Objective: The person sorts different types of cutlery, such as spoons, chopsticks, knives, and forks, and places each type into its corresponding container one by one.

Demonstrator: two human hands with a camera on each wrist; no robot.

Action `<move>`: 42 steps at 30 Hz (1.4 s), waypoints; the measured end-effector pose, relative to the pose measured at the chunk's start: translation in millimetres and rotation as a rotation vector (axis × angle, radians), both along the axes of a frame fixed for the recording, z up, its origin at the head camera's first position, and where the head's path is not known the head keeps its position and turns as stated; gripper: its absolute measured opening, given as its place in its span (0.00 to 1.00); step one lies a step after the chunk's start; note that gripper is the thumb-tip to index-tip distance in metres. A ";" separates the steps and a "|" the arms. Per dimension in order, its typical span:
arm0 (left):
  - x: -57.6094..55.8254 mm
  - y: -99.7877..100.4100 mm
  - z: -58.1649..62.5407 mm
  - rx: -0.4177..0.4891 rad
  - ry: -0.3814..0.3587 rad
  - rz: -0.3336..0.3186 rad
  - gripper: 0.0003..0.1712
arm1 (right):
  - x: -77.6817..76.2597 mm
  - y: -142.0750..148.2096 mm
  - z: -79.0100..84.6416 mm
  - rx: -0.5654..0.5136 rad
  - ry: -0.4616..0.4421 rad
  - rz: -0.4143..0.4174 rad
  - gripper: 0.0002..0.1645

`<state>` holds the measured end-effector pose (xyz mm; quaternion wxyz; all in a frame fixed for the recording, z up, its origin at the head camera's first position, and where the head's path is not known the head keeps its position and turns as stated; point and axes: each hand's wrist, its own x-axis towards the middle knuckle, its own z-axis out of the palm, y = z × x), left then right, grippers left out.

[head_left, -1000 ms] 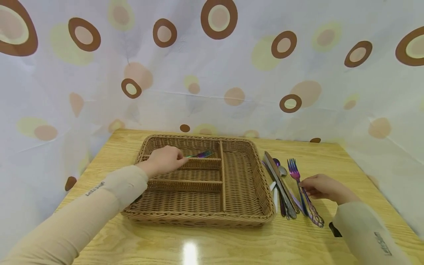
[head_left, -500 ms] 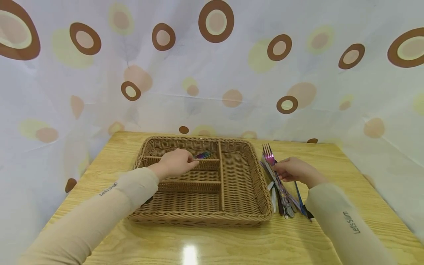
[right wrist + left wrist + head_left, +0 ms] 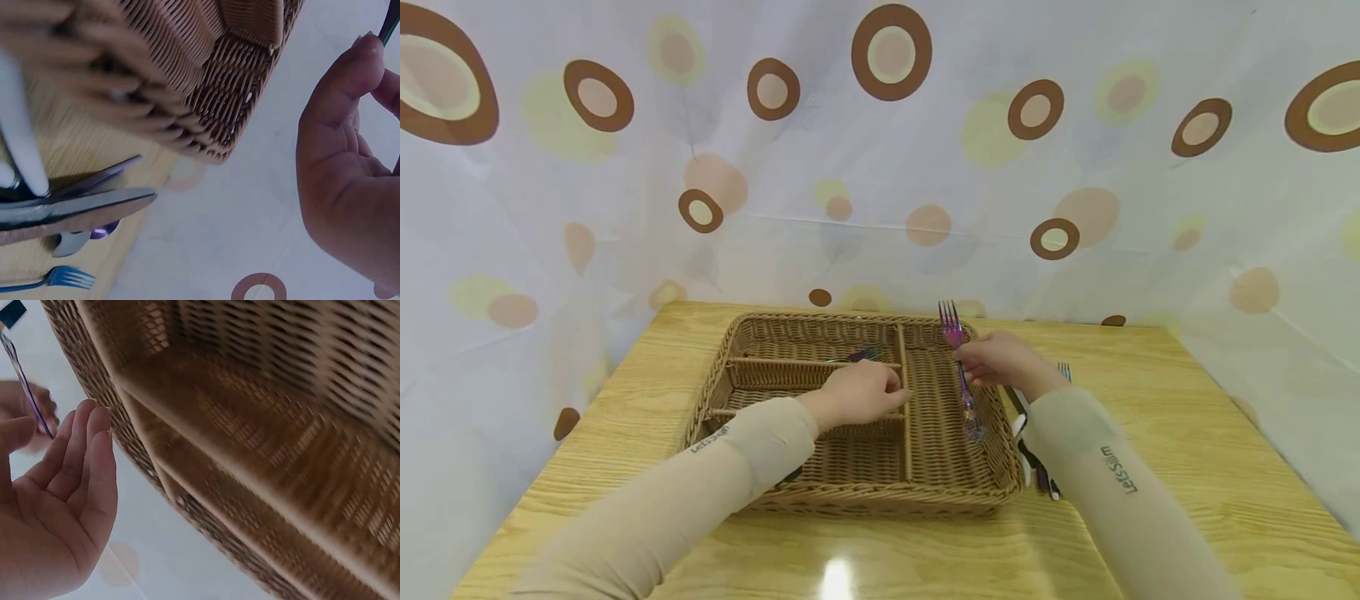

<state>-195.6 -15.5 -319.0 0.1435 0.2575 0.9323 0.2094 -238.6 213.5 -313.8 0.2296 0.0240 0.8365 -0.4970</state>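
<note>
Over the right-hand long compartment of the wicker basket, my right hand pinches a purple fork by its neck. The tines point up and its ornate handle hangs down. My left hand hovers above the basket's dividers, close to the middle one. In the left wrist view its fingers are loosely bent with nothing in them. Another rainbow-tinted fork lies in the back left compartment, partly hidden behind a divider.
Right of the basket, knives, a blue fork, a purple spoon and white-handled pieces lie on the wooden table. My right sleeve covers much of them in the head view. A patterned cloth hangs behind.
My right hand has carried the purple fork left from the cutlery pile to over the basket; a blue fork stayed on the table. My left hand has moved right across the dividers.
</note>
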 end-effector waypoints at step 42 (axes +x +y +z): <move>-39.4 -51.2 10.0 -0.026 0.047 0.099 0.26 | -0.9 -10.0 0.9 -0.187 -0.002 -0.015 0.40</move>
